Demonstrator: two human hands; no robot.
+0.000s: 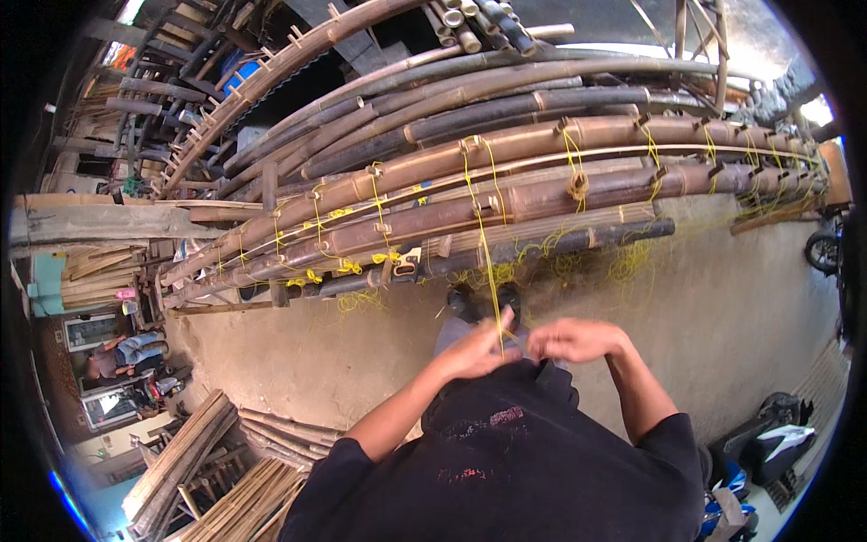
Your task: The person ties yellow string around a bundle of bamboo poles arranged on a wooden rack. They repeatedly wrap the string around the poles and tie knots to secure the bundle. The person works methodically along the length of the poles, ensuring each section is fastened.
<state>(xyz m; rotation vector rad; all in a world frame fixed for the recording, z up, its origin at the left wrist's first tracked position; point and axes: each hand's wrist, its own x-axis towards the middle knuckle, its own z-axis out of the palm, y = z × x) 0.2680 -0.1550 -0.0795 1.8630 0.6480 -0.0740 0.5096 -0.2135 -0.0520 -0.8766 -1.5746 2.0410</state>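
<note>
A yellow cord (490,271) runs taut from a peg on the nearer thick bamboo pole (542,195) toward my body. My left hand (477,350) is closed on its near end, in front of my waist, with the fingertips partly blurred. Just beside it, my right hand (571,341) is bent inward, its fingers curled together near the cord; what they pinch, if anything, is too small to make out. Parallel to the nearer pole lies a farther bamboo pole (533,142). Both bear short pegs, and several yellow cord ties link them.
Loose yellow cord (564,267) lies tangled below the poles. A handsaw (406,265) rests by a dark bamboo pole (623,233). More bamboo is stacked behind and at lower left. A person (126,355) is at far left; a motorcycle (754,461) stands at lower right.
</note>
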